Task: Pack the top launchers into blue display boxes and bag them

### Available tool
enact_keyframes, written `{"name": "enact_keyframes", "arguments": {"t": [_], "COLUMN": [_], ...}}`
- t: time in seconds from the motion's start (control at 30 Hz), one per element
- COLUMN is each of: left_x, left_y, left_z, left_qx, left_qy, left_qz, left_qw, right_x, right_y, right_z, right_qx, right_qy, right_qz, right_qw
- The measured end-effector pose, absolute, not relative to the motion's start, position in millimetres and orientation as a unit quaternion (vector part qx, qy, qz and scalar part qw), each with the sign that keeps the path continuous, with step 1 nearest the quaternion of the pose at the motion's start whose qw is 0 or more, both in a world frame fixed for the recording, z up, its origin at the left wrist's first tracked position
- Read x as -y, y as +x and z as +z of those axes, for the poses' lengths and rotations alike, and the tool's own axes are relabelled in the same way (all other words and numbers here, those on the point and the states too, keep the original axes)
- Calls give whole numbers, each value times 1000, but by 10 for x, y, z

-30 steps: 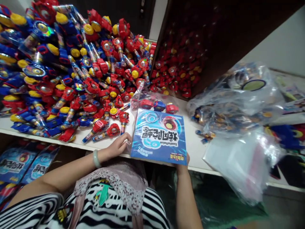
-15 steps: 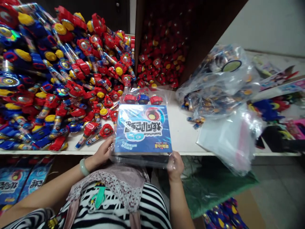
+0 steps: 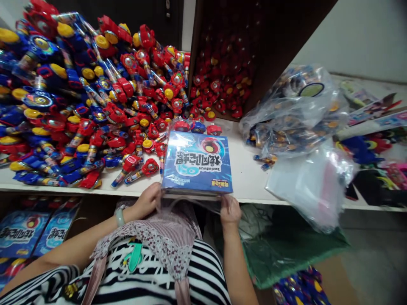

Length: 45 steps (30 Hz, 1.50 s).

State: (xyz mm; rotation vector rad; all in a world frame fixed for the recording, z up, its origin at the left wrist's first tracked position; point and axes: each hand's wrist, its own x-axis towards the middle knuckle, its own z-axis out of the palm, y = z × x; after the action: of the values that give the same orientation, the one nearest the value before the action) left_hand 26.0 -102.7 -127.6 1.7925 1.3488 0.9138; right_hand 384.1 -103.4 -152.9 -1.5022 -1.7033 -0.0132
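Observation:
A blue printed card (image 3: 197,163) lies inside a clear plastic bag (image 3: 190,202) at the white table's near edge (image 3: 248,186). Three small toys, red, blue and red (image 3: 197,126), sit in the bag's far end. My left hand (image 3: 146,202) pinches the bag's open mouth at the near left corner. My right hand (image 3: 230,209) pinches the same mouth at the near right corner. Both hands are closed on the thin film just below the table edge.
A large heap of red, blue and yellow toys (image 3: 82,97) covers the table's left. A dark box of red toys (image 3: 222,80) stands behind. Filled clear bags (image 3: 295,114) and empty ones (image 3: 311,186) lie right. More blue cards (image 3: 28,231) sit under the table.
The bagged card has slid further onto the table, away from me. Both hands moved from the card's near corners down to the bag's open mouth.

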Motion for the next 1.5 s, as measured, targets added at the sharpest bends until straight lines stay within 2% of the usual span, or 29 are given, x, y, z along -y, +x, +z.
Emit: {"name": "enact_keyframes", "arguments": {"t": [0.1, 0.23, 0.37, 0.6, 0.73, 0.83, 0.93, 1.0, 1.13, 1.23, 1.33, 1.43, 1.5], "left_x": [1029, 982, 851, 837, 896, 1044, 1251, 1367, 1446, 1363, 1208, 1054, 986], "left_y": [182, 41, 89, 218, 42, -208, -413, -486, -542, -593, -632, -570, -471], "left_z": [-1234, -1161, -1103, -739, -461, -487, -675, -811, -951, -928, -869, -827, -800], "left_qx": [-435, -289, -237, -406, -475, -547, -591, -613, -546, -449, -362, -298, -281], "left_qy": [749, 865, 899, 747, 680, 647, 653, 658, 643, 607, 565, 516, 437], "left_qz": [360, 272, 238, 379, 450, 420, 349, 332, 479, 576, 574, 547, 572], "left_qw": [347, 306, 280, 365, 330, 325, 321, 287, 243, 314, 468, 588, 635], "right_x": [1144, 1331, 1240, 1130, 1412, 1659, 1846, 1925, 1990, 1955, 1838, 1673, 1568], "right_y": [3882, 3818, 3700, 3467, 3476, 3525, 3533, 3537, 3676, 3905, 4059, 3981, 3861], "right_z": [-1508, -1506, -1477, -976, -583, -540, -724, -856, -828, -567, -366, -378, -456], "right_qx": [698, 718, 728, 665, 497, 471, 482, 507, 605, 709, 720, 649, 577], "right_qy": [-575, -547, -530, -579, -663, -692, -721, -722, -613, -517, -491, -471, -486], "right_qz": [13, 42, 47, 126, 262, 282, 233, 153, 20, 87, 235, 321, 353], "right_qw": [427, 429, 433, 454, 495, 468, 440, 446, 509, 473, 432, 503, 554]}}
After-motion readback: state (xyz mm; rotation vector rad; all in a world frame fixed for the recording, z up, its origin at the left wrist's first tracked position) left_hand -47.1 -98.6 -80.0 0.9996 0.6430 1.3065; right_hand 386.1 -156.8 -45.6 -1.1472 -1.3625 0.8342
